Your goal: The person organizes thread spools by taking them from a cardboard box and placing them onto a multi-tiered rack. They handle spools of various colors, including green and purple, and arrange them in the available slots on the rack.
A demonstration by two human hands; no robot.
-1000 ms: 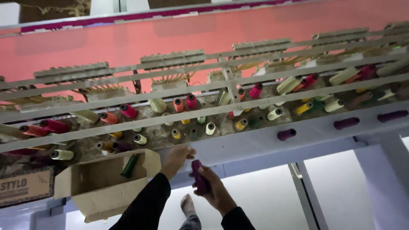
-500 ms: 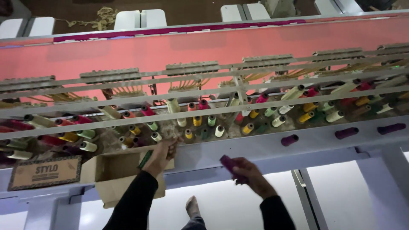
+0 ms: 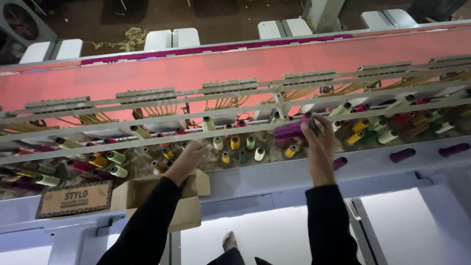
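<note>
The right hand (image 3: pixel 318 142) has risen, gripping a purple spool (image 3: pixel 290 130) at the rack (image 3: pixel 147 142). At nine o'clock, the left hand (image 3: pixel 189 156), seemingly loosely open, has left the box (image 3: pixel 189 216) for the spools.

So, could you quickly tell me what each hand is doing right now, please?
Left hand: reaching among the thread spools, fingers partly curled; whether it grips anything cannot be told.
Right hand: closed around a purple spool, raised to the rack.
</note>
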